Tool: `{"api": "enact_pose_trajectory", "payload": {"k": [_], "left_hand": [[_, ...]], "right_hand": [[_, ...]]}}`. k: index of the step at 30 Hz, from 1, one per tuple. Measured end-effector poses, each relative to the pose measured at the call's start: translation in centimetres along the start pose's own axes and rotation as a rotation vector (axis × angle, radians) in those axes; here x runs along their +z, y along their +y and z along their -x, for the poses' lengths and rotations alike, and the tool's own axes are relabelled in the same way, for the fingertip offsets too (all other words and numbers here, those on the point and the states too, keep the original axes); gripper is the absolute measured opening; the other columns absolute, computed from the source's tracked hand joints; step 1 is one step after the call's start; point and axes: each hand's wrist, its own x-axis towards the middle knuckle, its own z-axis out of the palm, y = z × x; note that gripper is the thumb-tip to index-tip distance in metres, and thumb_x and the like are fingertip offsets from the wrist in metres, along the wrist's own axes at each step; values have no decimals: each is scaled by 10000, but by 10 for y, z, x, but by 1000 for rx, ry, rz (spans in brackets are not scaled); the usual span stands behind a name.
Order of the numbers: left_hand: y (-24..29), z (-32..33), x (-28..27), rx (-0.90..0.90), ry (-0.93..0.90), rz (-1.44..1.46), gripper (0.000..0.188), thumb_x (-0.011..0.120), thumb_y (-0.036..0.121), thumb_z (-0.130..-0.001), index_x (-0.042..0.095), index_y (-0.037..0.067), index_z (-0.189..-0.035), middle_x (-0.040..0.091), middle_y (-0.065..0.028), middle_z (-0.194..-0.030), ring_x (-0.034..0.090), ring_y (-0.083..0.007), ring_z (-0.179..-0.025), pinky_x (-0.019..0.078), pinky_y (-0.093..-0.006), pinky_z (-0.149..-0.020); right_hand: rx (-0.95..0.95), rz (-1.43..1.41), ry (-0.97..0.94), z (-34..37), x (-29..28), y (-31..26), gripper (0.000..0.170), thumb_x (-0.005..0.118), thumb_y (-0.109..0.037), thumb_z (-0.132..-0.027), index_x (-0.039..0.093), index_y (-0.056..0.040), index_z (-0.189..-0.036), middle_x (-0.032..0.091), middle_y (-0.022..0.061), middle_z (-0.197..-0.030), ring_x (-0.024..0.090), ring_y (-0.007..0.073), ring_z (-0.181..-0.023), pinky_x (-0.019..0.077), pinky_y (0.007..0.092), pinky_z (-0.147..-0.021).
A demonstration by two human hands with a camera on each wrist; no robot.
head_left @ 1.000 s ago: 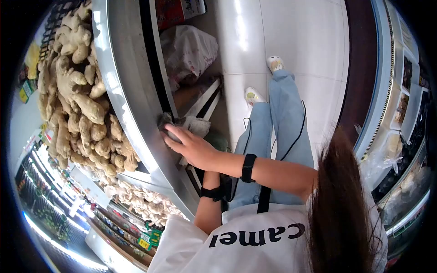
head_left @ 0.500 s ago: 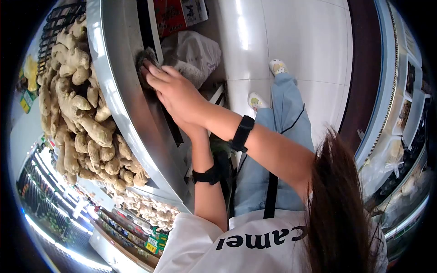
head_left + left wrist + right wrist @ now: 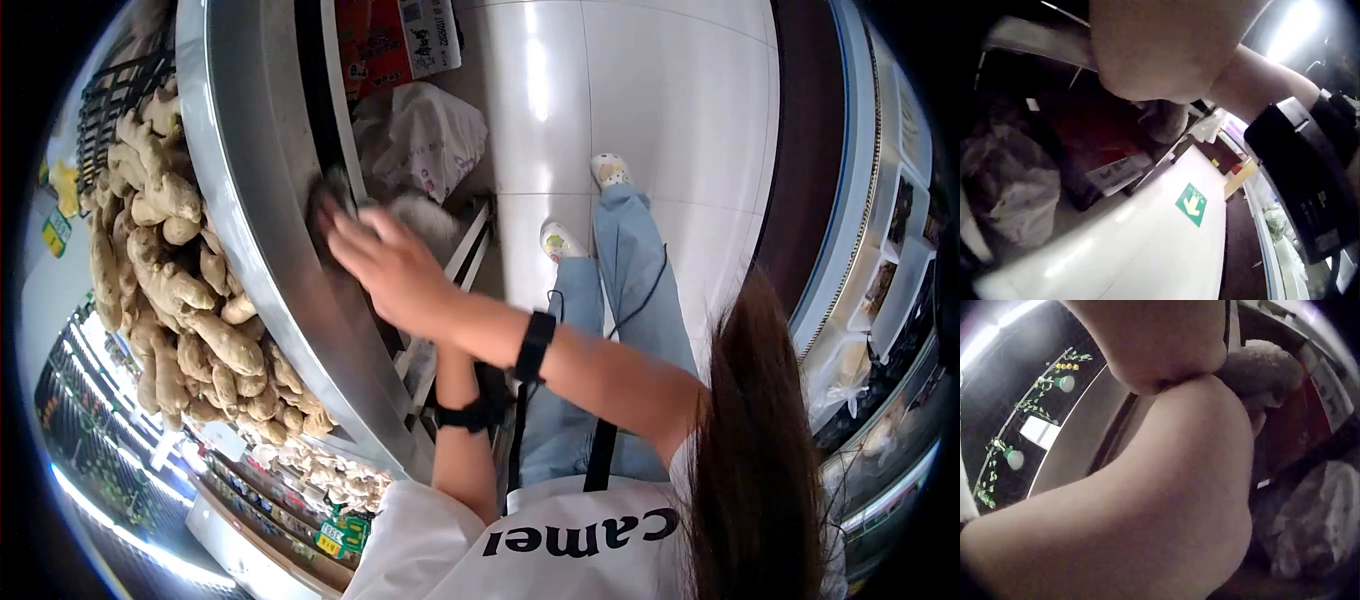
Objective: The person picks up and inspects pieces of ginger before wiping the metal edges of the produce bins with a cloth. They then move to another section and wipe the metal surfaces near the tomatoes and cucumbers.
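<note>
A grey fluffy cloth [image 3: 425,220] lies under the hands against the metal front panel [image 3: 262,150] of a shelf. My right hand [image 3: 395,280] presses over it, fingers stretched out and blurred. Beneath the right hand comes my left hand, mostly hidden; only its wrist side [image 3: 457,370] shows in the head view. In the right wrist view a bunched part of the cloth [image 3: 1263,369] sticks out past the hands. The left wrist view shows a cloth end [image 3: 1167,120] below the forearm.
Ginger roots [image 3: 160,290] are piled left of the panel, garlic [image 3: 330,475] beyond. Under the shelf stand a plastic bag [image 3: 425,140] and a red carton [image 3: 375,45]. White floor tiles [image 3: 680,110] lie to the right, with a display case [image 3: 850,230] opposite.
Both hands slid away from the body along the metal panel with the cloth, and now have come back a little. Garlic and ginger shift slightly in view as the head moves.
</note>
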Motion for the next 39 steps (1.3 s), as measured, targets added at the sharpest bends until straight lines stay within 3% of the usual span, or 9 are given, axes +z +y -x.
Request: {"api": "enact_pose_trajectory", "payload": {"k": [3, 6, 12, 15, 17, 24, 28, 33, 39], "left_hand": [[27, -50, 16, 87, 1, 43, 383, 366, 165, -956, 330, 20, -1309, 403, -129, -1303, 424, -225, -1169, 341, -311, -968], [36, -58, 25, 79, -8, 55, 371, 358, 170, -960, 339, 23, -1300, 410, -125, -1292, 430, -220, -1158, 345, -310, -962], [-7, 55, 2, -162, -46, -83, 348, 342, 180, -969, 357, 27, -1282, 425, -115, -1269, 442, -211, -1137, 354, -309, -949], [-4, 73, -8, -209, -55, -92, 338, 334, 185, -973, 366, 29, -1272, 432, -111, -1258, 447, -206, -1127, 359, -308, -943], [4, 57, -6, -165, -51, -81, 332, 329, 188, -976, 372, 31, -1266, 437, -108, -1251, 451, -203, -1120, 362, -307, -938], [73, -62, 15, 94, -14, 19, 316, 311, 199, -987, 393, 36, -1245, 453, -97, -1224, 465, -192, -1095, 372, -305, -923], [72, -98, 27, 148, 5, 90, 323, 346, 203, -973, 405, 18, -1232, 467, -84, -1203, 476, -196, -1065, 384, -306, -902], [33, -37, 30, -16, 0, -24, 322, 397, 188, -945, 431, 16, -1215, 493, -91, -1177, 491, -200, -1050, 393, -315, -892], [8, 58, 13, -274, -41, -106, 323, 457, 171, -912, 461, 13, -1193, 525, -98, -1145, 510, -205, -1032, 405, -326, -880]], "right_hand": [[-69, 3, 117, -49, -15, 21, 487, 534, 57, -664, 474, 60, -1147, 447, 190, -1268, 427, 337, -1082, 387, 412, -940], [-66, -2, 80, -54, -23, 22, 502, 528, 53, -671, 462, 67, -1169, 451, 188, -1261, 432, 322, -1070, 389, 407, -932], [-52, -30, -140, 26, -8, -9, 587, 543, 41, -671, 434, 39, -1248, 430, 167, -1295, 412, 319, -1119, 368, 393, -970], [-56, -48, -241, 38, -13, -16, 554, 543, 9, -701, 436, 47, -1244, 431, 172, -1291, 398, 318, -1143, 360, 395, -988], [-63, -70, -274, 34, -11, -16, 509, 538, -16, -732, 445, 58, -1227, 440, 181, -1277, 388, 317, -1160, 357, 394, -997], [-125, 55, 57, -78, -36, 35, 476, 524, 50, -692, 500, 15, -1166, 494, 136, -1258, 429, 337, -1122, 387, 417, -951], [-123, -4, 125, -97, -41, 42, 470, 522, 76, -673, 524, 10, -1139, 496, 131, -1269, 443, 339, -1090, 394, 410, -935], [-64, -52, -10, -43, -23, 18, 442, 501, 59, -732, 523, 7, -1170, 481, 134, -1291, 413, 340, -1159, 380, 432, -975], [-106, -38, -323, 23, -20, -6, 523, 552, 3, -714, 492, -55, -1231, 359, 76, -1383, 380, 319, -1175, 398, 402, -974]]}}
